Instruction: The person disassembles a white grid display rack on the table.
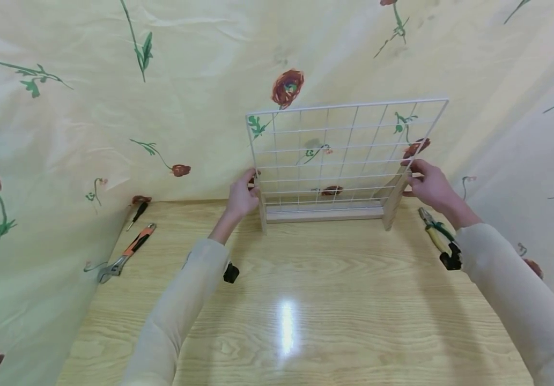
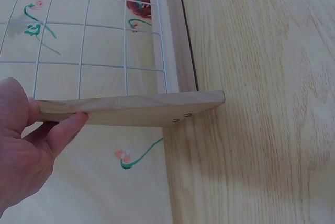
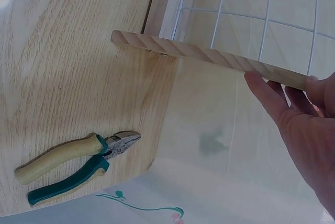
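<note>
Flower-printed cloth backs the wood-grain counter, where a wire-grid rack sits at the rear — left hand and right hand each with fingers gripping a wooden side panel — combination pliers lying beside it. Positioning the rack seems the step underway; next, both sides probably need setting evenly.

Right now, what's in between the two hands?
In the head view, a white wire grid, with a wooden bar along its bottom, spans between the left hand and right hand.
</note>
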Demonstrator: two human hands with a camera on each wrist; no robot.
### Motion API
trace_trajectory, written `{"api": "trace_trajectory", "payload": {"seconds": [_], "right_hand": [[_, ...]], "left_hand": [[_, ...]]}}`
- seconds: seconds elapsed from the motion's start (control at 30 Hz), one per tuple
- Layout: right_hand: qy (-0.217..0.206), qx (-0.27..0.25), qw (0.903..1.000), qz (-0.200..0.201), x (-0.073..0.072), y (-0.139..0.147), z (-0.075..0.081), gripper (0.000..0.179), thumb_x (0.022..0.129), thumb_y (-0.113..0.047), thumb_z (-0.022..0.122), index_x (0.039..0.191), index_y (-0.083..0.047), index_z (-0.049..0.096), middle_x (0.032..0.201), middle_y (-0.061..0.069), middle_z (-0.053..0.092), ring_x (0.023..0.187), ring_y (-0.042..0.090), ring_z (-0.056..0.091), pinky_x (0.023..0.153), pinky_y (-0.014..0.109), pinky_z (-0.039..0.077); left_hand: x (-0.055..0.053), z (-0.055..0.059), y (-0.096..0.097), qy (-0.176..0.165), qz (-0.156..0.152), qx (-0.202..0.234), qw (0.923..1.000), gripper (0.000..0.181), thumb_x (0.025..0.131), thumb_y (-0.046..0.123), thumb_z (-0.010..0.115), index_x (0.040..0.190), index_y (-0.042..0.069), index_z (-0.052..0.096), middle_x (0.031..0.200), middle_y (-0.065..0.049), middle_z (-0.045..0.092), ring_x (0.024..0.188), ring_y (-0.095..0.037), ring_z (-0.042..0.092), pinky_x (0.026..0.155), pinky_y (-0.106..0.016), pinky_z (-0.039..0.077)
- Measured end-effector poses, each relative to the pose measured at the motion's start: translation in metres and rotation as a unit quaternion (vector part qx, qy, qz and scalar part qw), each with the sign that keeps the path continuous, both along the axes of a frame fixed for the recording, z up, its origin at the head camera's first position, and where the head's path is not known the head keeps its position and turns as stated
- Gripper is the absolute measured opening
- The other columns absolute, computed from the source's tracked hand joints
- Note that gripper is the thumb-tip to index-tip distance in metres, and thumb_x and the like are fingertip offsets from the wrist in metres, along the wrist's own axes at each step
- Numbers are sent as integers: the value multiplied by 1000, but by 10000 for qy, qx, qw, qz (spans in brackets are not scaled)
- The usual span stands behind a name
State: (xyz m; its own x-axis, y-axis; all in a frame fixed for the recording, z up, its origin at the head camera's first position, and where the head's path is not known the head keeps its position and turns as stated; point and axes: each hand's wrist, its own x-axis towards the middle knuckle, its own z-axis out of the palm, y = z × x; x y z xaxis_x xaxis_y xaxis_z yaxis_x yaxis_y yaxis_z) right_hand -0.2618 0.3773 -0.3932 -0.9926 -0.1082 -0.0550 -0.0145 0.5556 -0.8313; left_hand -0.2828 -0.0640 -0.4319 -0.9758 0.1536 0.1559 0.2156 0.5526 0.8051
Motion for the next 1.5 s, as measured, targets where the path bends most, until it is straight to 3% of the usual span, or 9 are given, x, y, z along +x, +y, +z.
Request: {"api": "trace_trajectory", "payload": {"seconds": [0.33,0.6,0.8,0.97,1.13,1.5], "right_hand": [[99,-143,9998,85,5,1,-2,42,104,3,36,145,11,31,138,34,34,129,54,39,83,43,58],[185,-207,9995,168,10,-1,1,40,104,4,36,143,13,32,135,35,35,127,57,39,76,27,60],[202,-199,9994,187,13,-3,2,40,103,6,36,143,13,32,135,35,35,126,56,40,78,31,60],[224,-162,9994,208,16,-2,1,39,103,6,35,142,13,33,134,35,36,124,54,42,82,39,58],[291,-94,9993,194,20,-1,0,38,102,7,36,140,13,35,131,33,39,120,50,46,82,38,59],[381,96,9986,346,29,-4,-6,38,103,5,38,140,13,36,128,35,40,117,54,48,80,43,58]], "left_hand": [[10,2,-4,9,-28,-55,10000,53,90,-15,54,141,0,50,119,-25,62,104,-38,64,84,-41,58],[15,1,-6,207,-171,-264,9993,50,92,-16,53,140,-5,48,121,-26,62,105,-36,63,85,-37,58],[20,0,-8,398,-212,-335,9984,47,90,-18,52,135,-7,50,114,-23,63,105,-37,64,84,-37,59],[27,1,-9,286,-193,-471,9983,48,92,-16,55,138,-5,49,116,-24,62,107,-38,64,85,-37,59],[32,-1,-10,234,-226,-406,9986,51,92,-15,55,141,-4,46,118,-24,60,107,-37,64,83,-36,59],[45,-7,-15,507,-285,-565,9967,46,90,-16,57,135,-4,51,108,-23,63,103,-39,66,82,-39,60]]}}
